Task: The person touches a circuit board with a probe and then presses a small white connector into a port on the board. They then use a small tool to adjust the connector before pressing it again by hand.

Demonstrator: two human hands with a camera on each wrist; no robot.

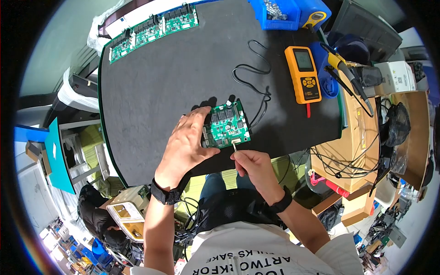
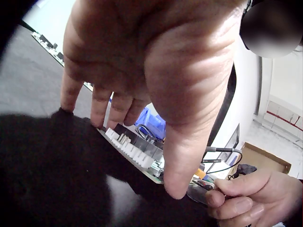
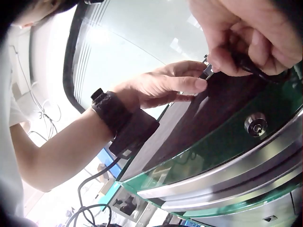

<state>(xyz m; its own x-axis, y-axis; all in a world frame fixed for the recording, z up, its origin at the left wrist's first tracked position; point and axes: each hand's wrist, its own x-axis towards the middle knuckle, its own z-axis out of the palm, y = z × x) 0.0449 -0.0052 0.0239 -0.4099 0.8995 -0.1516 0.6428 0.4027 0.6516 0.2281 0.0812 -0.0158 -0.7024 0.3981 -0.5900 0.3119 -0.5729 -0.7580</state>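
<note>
A green circuit board [image 1: 224,123] with relays, chips and white connectors lies near the front edge of the black mat. My left hand [image 1: 185,142] holds it at the left side, fingers at the far corner and thumb at the near edge. In the left wrist view, a row of white terminals [image 2: 128,146] shows below that palm. My right hand [image 1: 254,167] pinches a thin pale piece [image 1: 235,147], whose tip meets a white connector on the board's near edge. I cannot tell its kind. The right wrist view shows a black cable [image 3: 255,71] at the right hand.
A yellow handheld meter [image 1: 303,75] lies right of the board, with a black cord [image 1: 247,82] looping between. Several joined green boards [image 1: 156,30] line the back left. Blue bins [image 1: 277,16] stand at the back. Beyond the right edge is a soldering iron [image 1: 353,75].
</note>
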